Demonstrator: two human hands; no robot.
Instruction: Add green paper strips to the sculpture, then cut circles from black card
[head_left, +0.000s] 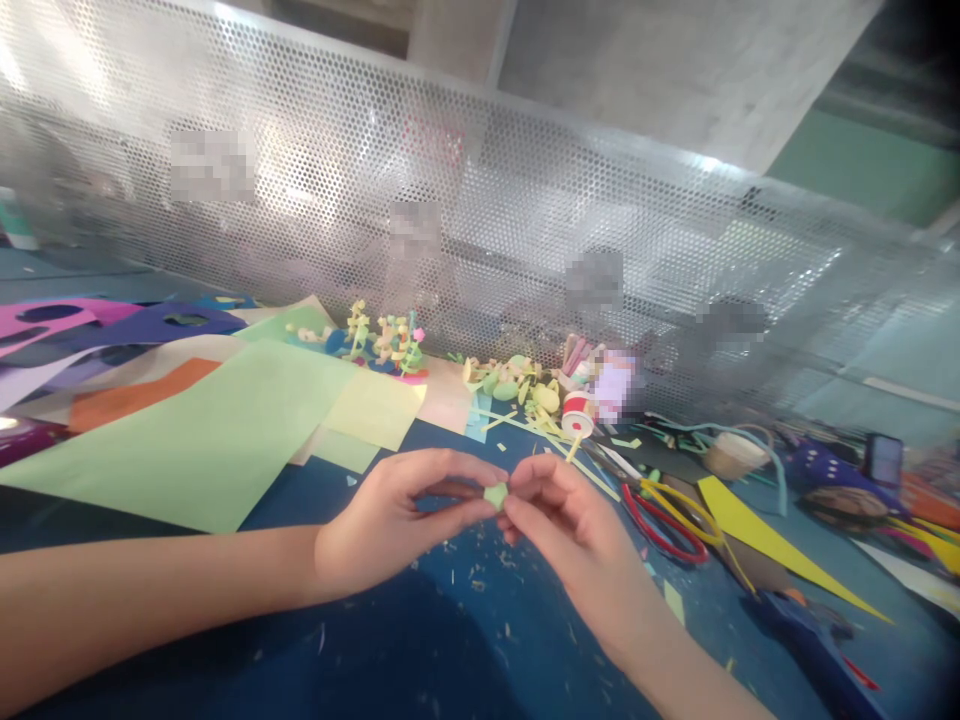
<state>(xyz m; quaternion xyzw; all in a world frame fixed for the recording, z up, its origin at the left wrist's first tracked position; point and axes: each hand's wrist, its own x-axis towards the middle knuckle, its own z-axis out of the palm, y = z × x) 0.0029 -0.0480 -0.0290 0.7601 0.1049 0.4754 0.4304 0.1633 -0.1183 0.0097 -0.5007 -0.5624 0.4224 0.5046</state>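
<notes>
Above the blue table, a small light green folded paper piece [495, 494], roughly five-sided, is pinched between both hands. My left hand [409, 510] grips its left side with thumb and forefinger. On the other side, the fingertips of my right hand [566, 525] press against its edge, the remaining fingers curled. Behind the hands lie thin pale yellow paper strips [517, 422] and a pile of small green and yellow cut pieces [517, 380]. A red and white round container [578, 413] stands just beyond the right hand.
Large green sheets [217, 430] cover the left side, beside purple sheets with holes [172, 322]. Red-handled scissors [664, 530] and a blue-handled tool [814, 650] lie at right. Paper scraps dot the blue table [420, 650]. A perforated metal screen [480, 200] rises behind.
</notes>
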